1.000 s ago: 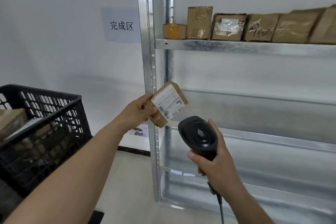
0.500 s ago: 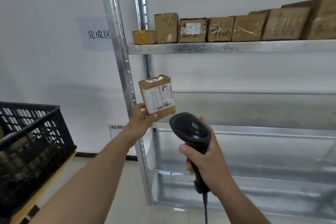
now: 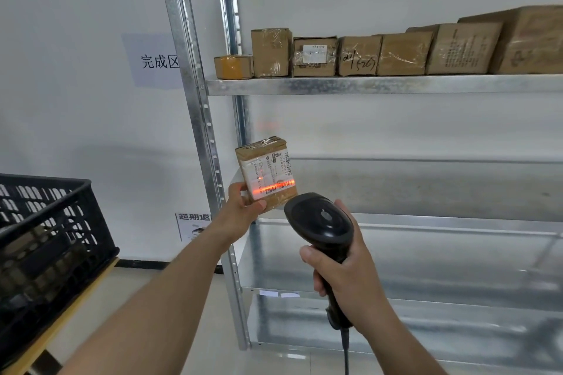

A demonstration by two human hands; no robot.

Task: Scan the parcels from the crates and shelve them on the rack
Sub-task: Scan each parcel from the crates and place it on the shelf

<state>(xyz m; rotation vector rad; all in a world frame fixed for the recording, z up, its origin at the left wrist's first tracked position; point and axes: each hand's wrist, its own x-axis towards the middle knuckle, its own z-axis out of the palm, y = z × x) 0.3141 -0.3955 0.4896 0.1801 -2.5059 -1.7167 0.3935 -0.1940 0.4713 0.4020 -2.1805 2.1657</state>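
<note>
At far left a black crate [image 3: 45,240] sits on a wooden ledge, with brown shapes dimly visible through its slotted wall. On the white wall beside it hangs a sign [image 3: 158,61] with printed characters, and lower down a second notice [image 3: 193,227], partly hidden by the rack's post. The left hand [image 3: 240,211] reaches forward and pinches the lower corner of a small parcel [image 3: 266,173], thumb on its labelled face and fingers behind, holding it upright in front of the rack [image 3: 380,84] between the top and middle shelves. A red scan line glows across the barcode at the bottom of the parcel's label. Just right of it and lower, the right hand [image 3: 347,274] is wrapped tightly round the handle of a black scanner [image 3: 321,224], whose head points at the parcel; its cable hangs down out of view. On the top shelf a row of boxes [image 3: 359,55] stands side by side, running off to the right edge.
</note>
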